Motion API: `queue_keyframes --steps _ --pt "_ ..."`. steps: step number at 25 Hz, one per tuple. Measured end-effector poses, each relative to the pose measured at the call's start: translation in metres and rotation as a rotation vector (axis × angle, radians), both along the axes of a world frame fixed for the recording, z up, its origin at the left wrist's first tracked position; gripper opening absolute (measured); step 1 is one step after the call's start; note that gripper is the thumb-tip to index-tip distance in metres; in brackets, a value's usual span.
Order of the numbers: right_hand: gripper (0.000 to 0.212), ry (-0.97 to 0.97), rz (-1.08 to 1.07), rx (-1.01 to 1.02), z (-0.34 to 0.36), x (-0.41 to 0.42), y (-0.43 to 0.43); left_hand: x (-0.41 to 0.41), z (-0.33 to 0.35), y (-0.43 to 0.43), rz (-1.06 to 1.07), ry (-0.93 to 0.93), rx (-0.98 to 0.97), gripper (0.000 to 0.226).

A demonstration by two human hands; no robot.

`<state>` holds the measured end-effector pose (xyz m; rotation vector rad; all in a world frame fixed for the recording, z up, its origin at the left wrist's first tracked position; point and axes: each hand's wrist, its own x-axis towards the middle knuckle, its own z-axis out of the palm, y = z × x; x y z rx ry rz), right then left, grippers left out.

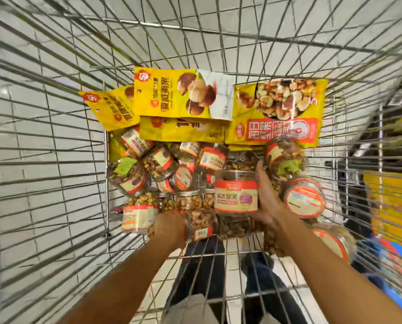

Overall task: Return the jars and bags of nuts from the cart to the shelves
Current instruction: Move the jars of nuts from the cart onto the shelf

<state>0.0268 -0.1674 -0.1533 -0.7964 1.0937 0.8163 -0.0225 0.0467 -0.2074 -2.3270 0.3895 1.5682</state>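
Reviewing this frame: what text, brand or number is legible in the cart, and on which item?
"夏威夷果": top yellow bag, printed sideways.
"紫衣腰果": label of the upright jar held by the right hand.
Red-panel bag: large characters upside down, not surely readable.
Lying jar gripped by the left hand: label too blurred to read.
All remaining small print: too small or blurred.

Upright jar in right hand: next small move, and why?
Probably lift the upright jar straight up out of the cart: the right hand grips its side, and loose jars crowd it. The left hand seems to grip a lying jar.
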Motion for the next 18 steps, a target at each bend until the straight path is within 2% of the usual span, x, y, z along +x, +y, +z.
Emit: queue_keyframes --steps 2,4,5,7,9,11,14,16,18 --pt "0.075 -0.069 -0.036 -0.011 0.019 0.007 -0.007 0.025 0.012 0.009 0.140 0.091 -0.098 0.048" --pt "0.075 -0.143 -0.082 -0.052 0.045 0.013 -0.017 0.058 0.043 0.020 0.443 0.184 -0.272 0.019" --pt "0.075 -0.179 -0.107 -0.083 0.062 0.014 -0.024 0.073 0.064 0.020 0.615 0.201 -0.371 0.016" --pt "0.076 -0.256 -0.181 -0.108 0.093 0.013 -0.038 0.096 0.112 0.004 0.956 0.202 -0.611 0.017" --pt "0.075 -0.368 -0.312 -0.119 0.133 0.000 -0.062 0.107 0.163 -0.032 1.196 0.197 -0.862 0.045" --pt "0.078 -0.468 -0.462 -0.154 0.176 -0.024 -0.091 0.108 0.213 -0.076 1.265 0.276 -1.090 0.049" --pt "0.077 -0.575 -0.703 -0.240 0.230 -0.086 -0.137 0.086 0.279 -0.153 1.213 0.452 -1.329 0.063" --pt "0.074 -0.613 -0.861 -0.295 0.254 -0.139 -0.168 0.056 0.307 -0.205 1.130 0.547 -1.403 0.063" --pt "0.078 -0.655 -1.008 -0.352 0.274 -0.200 -0.201 0.011 0.323 -0.264 1.056 0.621 -1.408 0.053"
